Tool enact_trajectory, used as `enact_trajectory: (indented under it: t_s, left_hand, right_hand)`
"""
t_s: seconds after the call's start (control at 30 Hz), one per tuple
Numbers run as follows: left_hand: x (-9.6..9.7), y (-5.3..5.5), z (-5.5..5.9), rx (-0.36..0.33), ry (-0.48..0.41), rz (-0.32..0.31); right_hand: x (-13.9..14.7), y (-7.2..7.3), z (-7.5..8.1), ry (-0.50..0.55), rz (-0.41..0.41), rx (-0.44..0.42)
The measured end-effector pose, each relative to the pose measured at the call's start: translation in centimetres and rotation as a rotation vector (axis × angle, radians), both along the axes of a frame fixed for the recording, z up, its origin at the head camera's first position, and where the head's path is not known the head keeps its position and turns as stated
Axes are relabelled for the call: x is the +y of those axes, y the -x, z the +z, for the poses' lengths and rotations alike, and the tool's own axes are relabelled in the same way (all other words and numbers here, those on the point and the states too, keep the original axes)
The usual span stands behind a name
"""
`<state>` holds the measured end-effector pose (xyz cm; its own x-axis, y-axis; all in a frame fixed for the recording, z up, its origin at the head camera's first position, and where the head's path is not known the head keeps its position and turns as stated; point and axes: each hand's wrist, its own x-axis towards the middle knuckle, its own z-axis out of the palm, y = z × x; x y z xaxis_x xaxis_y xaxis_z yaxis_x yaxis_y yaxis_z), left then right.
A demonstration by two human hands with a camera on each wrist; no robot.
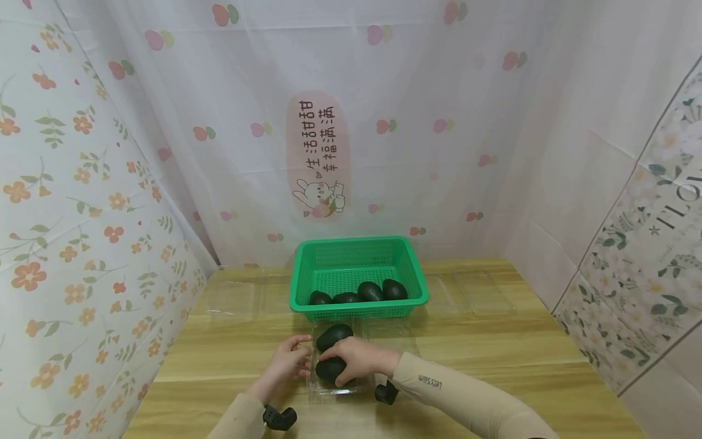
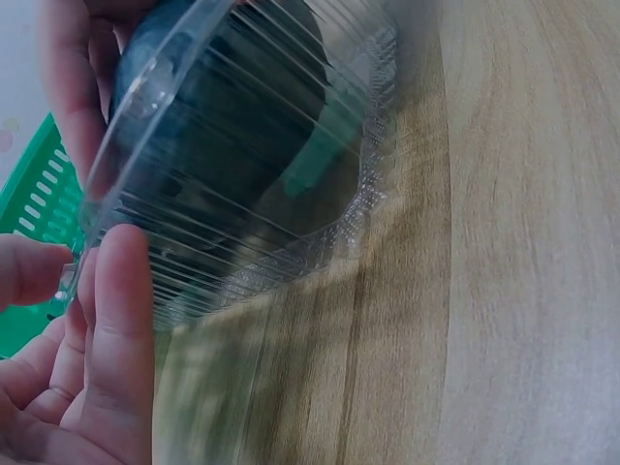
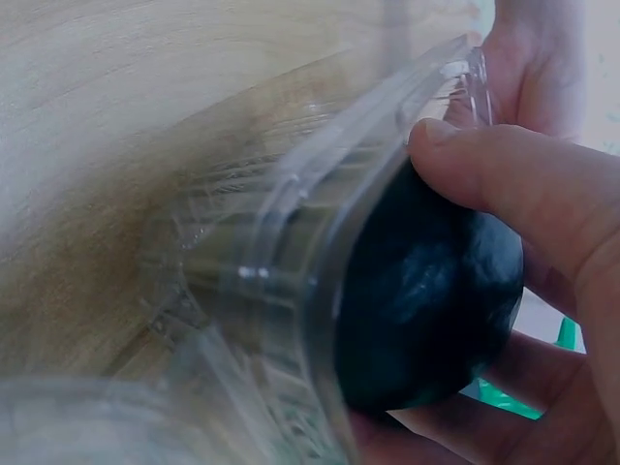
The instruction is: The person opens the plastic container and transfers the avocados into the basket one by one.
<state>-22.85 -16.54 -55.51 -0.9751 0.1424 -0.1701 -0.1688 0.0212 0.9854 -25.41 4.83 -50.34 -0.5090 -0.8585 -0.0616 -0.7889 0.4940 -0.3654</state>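
A clear plastic clamshell container [image 1: 333,391] stands on the wooden table in front of the green basket. Its near-left rim is pinched between the thumb and fingers of my left hand [image 1: 287,361], seen close in the left wrist view. With my right hand [image 1: 359,358] I grip a dark avocado [image 3: 426,291], thumb on one side and fingers round the other. That avocado sits at the near end of the container, partly inside its walls. Behind it, a second avocado [image 1: 333,336] lies at the far end.
The green basket [image 1: 359,311] holds several avocados [image 1: 370,291] along its near side. More clear plastic containers lie on the table [image 1: 219,353] to the left [image 1: 233,299] and right [image 1: 485,292] of the basket. Printed curtains [image 1: 428,201] enclose the table's back and sides.
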Motion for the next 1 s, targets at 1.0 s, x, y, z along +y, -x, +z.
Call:
enact_trajectory:
  t_s: [1.0]
  left_hand:
    - [0.1, 0.0, 0.2, -0.019, 0.003, 0.005]
  right_hand:
    - [1.5, 0.9, 3.1, 0.016, 0.017, -0.023]
